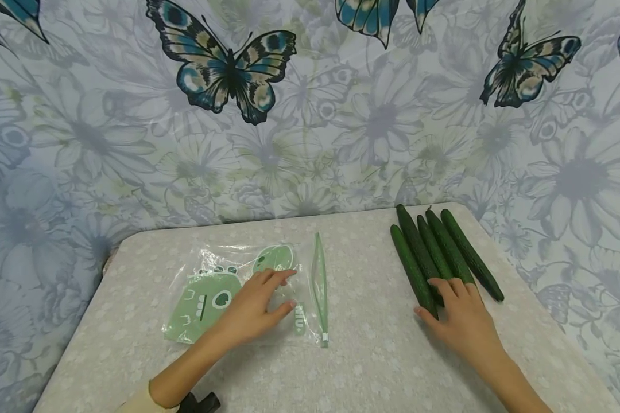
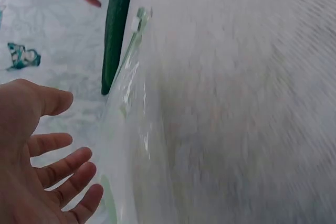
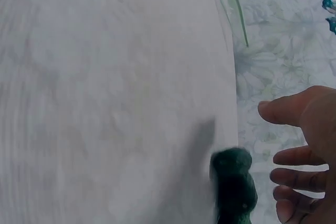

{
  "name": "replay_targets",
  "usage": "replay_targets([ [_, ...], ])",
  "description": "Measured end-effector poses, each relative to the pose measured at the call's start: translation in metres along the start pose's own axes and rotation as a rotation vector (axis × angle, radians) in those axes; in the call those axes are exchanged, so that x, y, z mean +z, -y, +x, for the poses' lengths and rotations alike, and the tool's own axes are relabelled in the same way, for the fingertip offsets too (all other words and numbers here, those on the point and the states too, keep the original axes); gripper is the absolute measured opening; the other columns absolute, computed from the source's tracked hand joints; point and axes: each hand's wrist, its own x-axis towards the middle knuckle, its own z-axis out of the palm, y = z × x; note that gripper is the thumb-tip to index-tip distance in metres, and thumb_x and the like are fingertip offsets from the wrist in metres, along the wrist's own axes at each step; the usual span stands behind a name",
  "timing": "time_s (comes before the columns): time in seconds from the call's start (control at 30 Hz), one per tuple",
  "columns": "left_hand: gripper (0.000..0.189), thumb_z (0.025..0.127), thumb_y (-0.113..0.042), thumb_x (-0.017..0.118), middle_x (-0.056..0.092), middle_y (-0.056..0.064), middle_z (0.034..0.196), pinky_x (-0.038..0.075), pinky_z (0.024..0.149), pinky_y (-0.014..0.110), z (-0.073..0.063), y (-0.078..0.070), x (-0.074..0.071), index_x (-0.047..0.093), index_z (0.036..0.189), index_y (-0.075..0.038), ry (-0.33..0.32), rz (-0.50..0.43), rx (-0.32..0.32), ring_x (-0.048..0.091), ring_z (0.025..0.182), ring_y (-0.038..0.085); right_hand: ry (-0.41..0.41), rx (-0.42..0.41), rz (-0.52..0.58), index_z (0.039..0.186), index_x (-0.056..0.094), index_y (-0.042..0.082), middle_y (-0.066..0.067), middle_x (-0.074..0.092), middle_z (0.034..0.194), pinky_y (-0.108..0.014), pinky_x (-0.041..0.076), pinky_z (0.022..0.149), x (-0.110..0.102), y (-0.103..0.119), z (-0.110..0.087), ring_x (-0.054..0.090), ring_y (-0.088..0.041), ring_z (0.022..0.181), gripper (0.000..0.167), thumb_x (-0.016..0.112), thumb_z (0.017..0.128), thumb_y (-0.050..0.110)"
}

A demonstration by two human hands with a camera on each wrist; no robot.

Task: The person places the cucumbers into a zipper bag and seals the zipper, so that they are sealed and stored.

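Observation:
A clear zip bag with green cartoon-face prints lies flat on the left half of the table, its green zip strip towards the right. Over it hovers my left hand, fingers spread and thumb apart; the left wrist view shows nothing between the fingers. Several dark green cucumbers lie side by side on the right. My right hand is at their near ends, fingers loosely bent and covering some of the tips. In the right wrist view, a gap separates its fingers from the cucumber ends.
A pale patterned cloth covers the table. Directly behind it hangs a butterfly-and-flower backdrop. The zip's white slider is at the strip's near end. A black strap piece shows at my left wrist.

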Motion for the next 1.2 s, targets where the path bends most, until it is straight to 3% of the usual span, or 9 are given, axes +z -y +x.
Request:
replay_targets([
  [0.1, 0.058, 0.099, -0.037, 0.075, 0.068, 0.000, 0.122, 0.054, 0.087, 0.037, 0.007, -0.008, 0.009, 0.058, 0.154, -0.028, 0.051, -0.037, 0.024, 0.063, 0.111, 0.016, -0.002, -0.039, 0.014, 0.138, 0.066, 0.007, -0.014, 0.068, 0.126, -0.056, 0.053, 0.091, 0.005, 0.011, 0.000, 0.055, -0.036, 0.112, 0.062, 0.085, 0.091, 0.043],
  [0.23, 0.052, 0.101, -0.033, 0.074, 0.068, -0.001, 0.117, 0.052, 0.079, 0.030, 0.014, -0.015, 0.020, 0.060, 0.151, -0.031, 0.120, -0.065, 0.055, 0.063, 0.099, 0.012, 0.029, -0.079, 0.070, 0.135, 0.069, 0.011, -0.006, 0.071, 0.121, -0.046, 0.053, 0.087, 0.013, 0.029, 0.004, 0.056, -0.025, 0.106, 0.056, 0.085, 0.091, 0.040],
  [0.43, 0.043, 0.104, -0.024, 0.070, 0.063, -0.007, 0.103, 0.047, 0.071, 0.023, 0.025, -0.018, 0.026, 0.065, 0.146, -0.031, 0.192, -0.049, 0.133, 0.054, 0.079, 0.004, 0.113, -0.147, 0.182, 0.124, 0.074, 0.015, 0.002, 0.074, 0.110, -0.035, 0.055, 0.082, 0.028, 0.052, 0.015, 0.063, -0.015, 0.099, 0.041, 0.086, 0.091, 0.038],
  [0.7, 0.024, 0.104, -0.021, 0.068, 0.061, -0.011, 0.098, 0.047, 0.073, 0.025, 0.032, -0.016, 0.028, 0.074, 0.127, -0.026, 0.185, 0.004, 0.146, 0.052, 0.078, 0.004, 0.282, -0.217, 0.313, 0.117, 0.077, 0.024, 0.008, 0.075, 0.111, -0.036, 0.056, 0.089, 0.045, 0.074, 0.032, 0.066, -0.011, 0.101, 0.024, 0.079, 0.097, 0.038],
  [1.0, 0.005, 0.102, -0.021, 0.073, 0.062, -0.012, 0.094, 0.049, 0.073, 0.024, 0.037, -0.012, 0.028, 0.069, 0.102, -0.024, 0.179, -0.007, 0.139, 0.056, 0.081, 0.003, 0.373, -0.250, 0.507, 0.127, 0.075, 0.021, 0.005, 0.075, 0.117, -0.034, 0.057, 0.091, 0.066, 0.097, 0.055, 0.068, -0.014, 0.103, 0.028, 0.075, 0.101, 0.033],
  [1.2, 0.009, 0.101, -0.025, 0.074, 0.062, -0.014, 0.087, 0.050, 0.073, 0.022, 0.037, -0.013, 0.028, 0.068, 0.094, -0.026, 0.172, -0.079, 0.115, 0.056, 0.079, 0.001, 0.387, -0.321, 0.443, 0.141, 0.072, 0.019, 0.003, 0.072, 0.119, -0.031, 0.050, 0.086, 0.071, 0.109, 0.060, 0.059, -0.013, 0.103, 0.036, 0.069, 0.106, 0.026],
])
